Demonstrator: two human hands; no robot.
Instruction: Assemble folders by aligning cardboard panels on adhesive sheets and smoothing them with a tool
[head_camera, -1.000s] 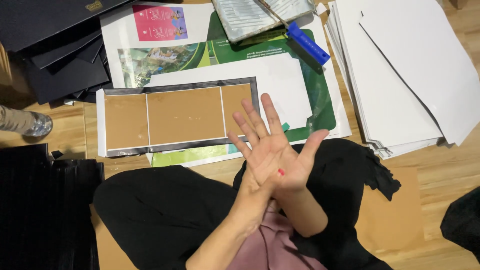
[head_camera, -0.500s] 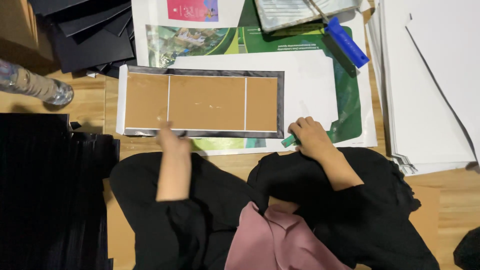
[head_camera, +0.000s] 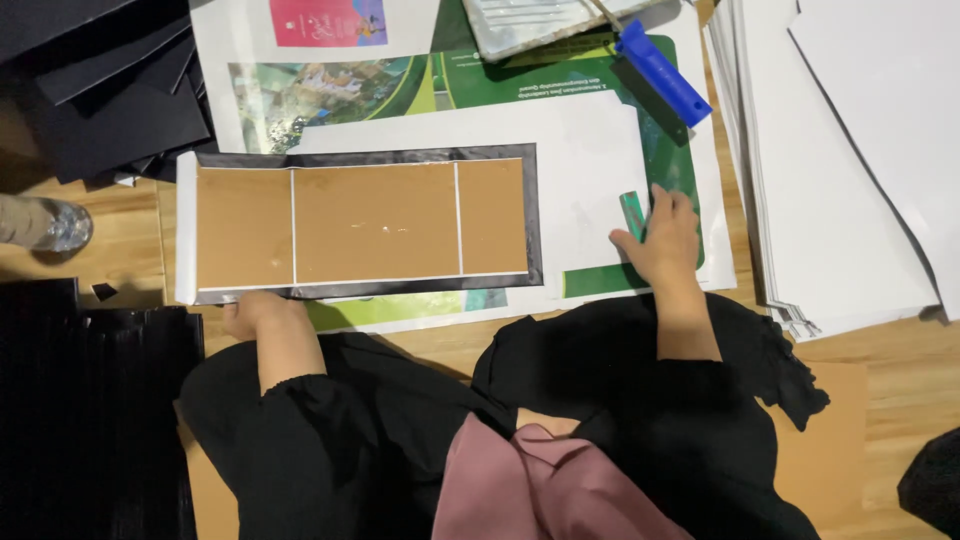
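Our left hand (head_camera: 250, 312) presses on the near edge of the brown board (head_camera: 360, 222), and we cannot tell its grip. At three o'clock from the board, our right hand (head_camera: 665, 235) closes its grip on a small green tool (head_camera: 633, 212).

The bare white sheet (head_camera: 590, 170) between the long brown cardboard panel (head_camera: 360, 222) and the right hand (head_camera: 665, 235) is open. The blue-handled scraper (head_camera: 660, 75) and tall white paper stack (head_camera: 850, 150) block beyond.
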